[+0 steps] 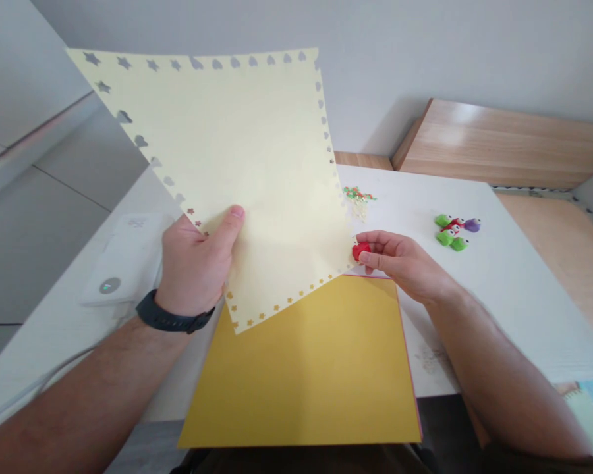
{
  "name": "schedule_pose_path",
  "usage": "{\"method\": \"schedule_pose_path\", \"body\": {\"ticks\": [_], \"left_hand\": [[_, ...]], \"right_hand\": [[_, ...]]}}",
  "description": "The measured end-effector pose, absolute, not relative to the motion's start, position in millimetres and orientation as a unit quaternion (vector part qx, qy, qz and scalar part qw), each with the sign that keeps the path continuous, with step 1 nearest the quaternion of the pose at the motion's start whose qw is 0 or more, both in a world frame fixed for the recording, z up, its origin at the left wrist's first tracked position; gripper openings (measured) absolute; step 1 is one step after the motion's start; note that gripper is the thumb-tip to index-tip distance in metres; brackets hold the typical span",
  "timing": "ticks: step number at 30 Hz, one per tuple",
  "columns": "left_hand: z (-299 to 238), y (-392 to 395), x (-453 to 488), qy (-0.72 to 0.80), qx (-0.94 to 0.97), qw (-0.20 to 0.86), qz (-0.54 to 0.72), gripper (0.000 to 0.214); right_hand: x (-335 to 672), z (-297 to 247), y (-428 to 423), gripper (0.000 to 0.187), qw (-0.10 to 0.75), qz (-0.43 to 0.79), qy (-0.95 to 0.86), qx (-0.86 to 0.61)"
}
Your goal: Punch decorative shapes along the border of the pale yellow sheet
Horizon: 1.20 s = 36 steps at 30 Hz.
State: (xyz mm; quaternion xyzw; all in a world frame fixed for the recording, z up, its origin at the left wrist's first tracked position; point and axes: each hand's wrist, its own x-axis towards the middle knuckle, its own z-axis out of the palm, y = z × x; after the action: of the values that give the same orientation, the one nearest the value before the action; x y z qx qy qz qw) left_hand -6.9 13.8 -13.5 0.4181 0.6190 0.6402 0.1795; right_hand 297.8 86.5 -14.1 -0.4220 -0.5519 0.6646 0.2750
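Note:
My left hand [197,263] grips a pale yellow sheet of paper [257,164] by its lower left side, thumb on top, and holds it raised and tilted. Star, heart and flower-shaped holes run along the sheet's edges. At the lower right corner of the sheet, my right hand [400,260] pinches a small red craft punch [360,251] between thumb and fingers. The fingers partly hide the punch, and it sits against the paper's edge. Under the sheet lies a stack of deep yellow paper [306,368] with a thin pink edge showing.
Several small green, red and purple punches with eyes [457,230] stand on the white table [494,296] at right. Tiny green, orange and cream paper cut-outs [358,197] lie behind the sheet. A white device with a cable [121,263] is at left. A wooden board [504,141] stands behind.

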Motion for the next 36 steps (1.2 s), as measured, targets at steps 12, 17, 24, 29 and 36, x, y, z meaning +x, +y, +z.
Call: {"method": "schedule_pose_path", "body": {"ticks": [12,17,24,29,36], "left_hand": [[-10.7,12.9,-3.7,0.615,0.409,0.180,0.649,0.038],[-11.3,13.0,-4.7,0.611,0.415,0.186,0.648,0.039],[-8.9,11.9,-3.8,0.621,0.421,0.171,0.639,0.040],[-8.5,12.0,-2.4,0.622,0.411,0.182,0.641,0.038],[-7.4,12.3,0.7,0.612,0.401,0.187,0.655,0.035]], "right_hand": [[296.6,-13.7,85.9,0.042,0.253,0.680,-0.534,-0.433],[293.9,-10.1,83.4,0.045,0.245,0.685,-0.528,-0.438],[291.8,-7.6,81.7,0.044,0.234,0.689,-0.520,-0.447],[292.2,-8.7,81.6,0.044,0.231,0.696,-0.514,-0.446],[295.0,-9.8,82.6,0.044,0.231,0.690,-0.522,-0.445]]}}
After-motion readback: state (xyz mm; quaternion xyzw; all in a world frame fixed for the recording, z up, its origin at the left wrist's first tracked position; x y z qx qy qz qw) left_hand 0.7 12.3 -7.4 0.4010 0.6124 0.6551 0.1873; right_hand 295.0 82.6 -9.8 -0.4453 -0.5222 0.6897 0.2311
